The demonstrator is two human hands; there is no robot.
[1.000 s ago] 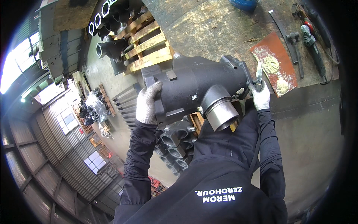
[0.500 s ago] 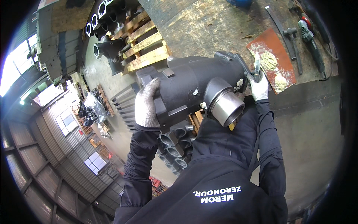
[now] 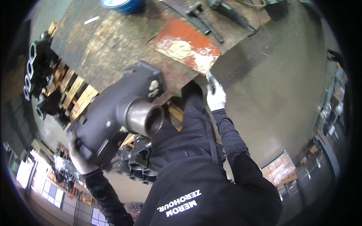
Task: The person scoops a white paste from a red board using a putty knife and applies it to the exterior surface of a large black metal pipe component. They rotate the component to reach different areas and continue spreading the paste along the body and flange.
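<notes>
A big dark cast metal pipe housing (image 3: pixel 103 100) lies tilted at the near edge of the bench, its bare machined spout (image 3: pixel 139 116) facing my body. Pale filler patches show on it. My gloved left hand (image 3: pixel 78 155) is closed around the housing's left end. My gloved right hand (image 3: pixel 216 98) grips a putty knife (image 3: pixel 210 78) by its handle. The knife's tip meets a lump of pale filler (image 3: pixel 203 62) near the close corner of an orange board (image 3: pixel 175 30). More filler is smeared across the board's middle.
On the worn bench (image 3: pixel 113 45) stand a blue tub (image 3: pixel 126 7), a hammer (image 3: pixel 203 20) beside a flat metal bar, and an angle grinder (image 3: pixel 232 13). Wooden pallets (image 3: pixel 85 100) with dark castings sit at left. More castings (image 3: pixel 139 156) stand below the housing.
The view has swung right. My right hand has moved the putty knife away from the housing's right end and onto the filler on the board. My left hand stays on the housing.
</notes>
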